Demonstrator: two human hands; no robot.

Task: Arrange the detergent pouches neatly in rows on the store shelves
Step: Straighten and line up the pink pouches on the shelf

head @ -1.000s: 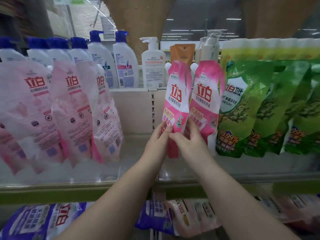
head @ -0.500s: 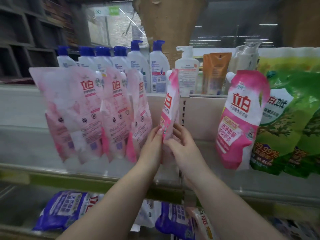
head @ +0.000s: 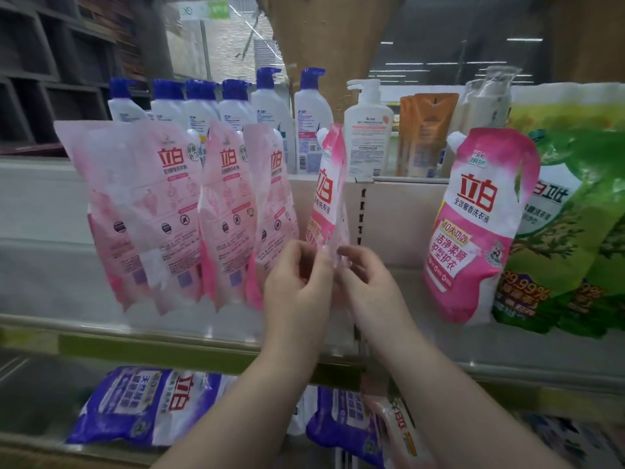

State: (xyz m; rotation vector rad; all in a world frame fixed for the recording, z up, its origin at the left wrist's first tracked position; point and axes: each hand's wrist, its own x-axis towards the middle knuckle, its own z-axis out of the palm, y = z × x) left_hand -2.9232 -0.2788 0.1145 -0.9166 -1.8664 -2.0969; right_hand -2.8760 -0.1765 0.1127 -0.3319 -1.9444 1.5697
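**Both hands on one pink pouch, edge-on at the shelf**

I have the pouch (head: 329,198) pinched at its lower end from both sides: my left hand (head: 297,282) curls its fingers onto the left face, my right hand (head: 367,286) onto the right. It stands upright above the grip, turned nearly edge-on to me, white spout cap at the top.

Just left of the grip, three pale pink pouches (head: 189,211) stand in a row, backs facing me, the nearest one almost touching my left fingers. Right of the grip, past a bare stretch of back panel, a second pink pouch (head: 480,225) stands face-on, leaning against the green pouches (head: 575,231) beyond it.

Above and behind the grip, bottles (head: 270,113) line the upper shelf. Below my forearms, purple pouches (head: 148,404) lie flat on the lower shelf, under the green shelf edge (head: 135,346).
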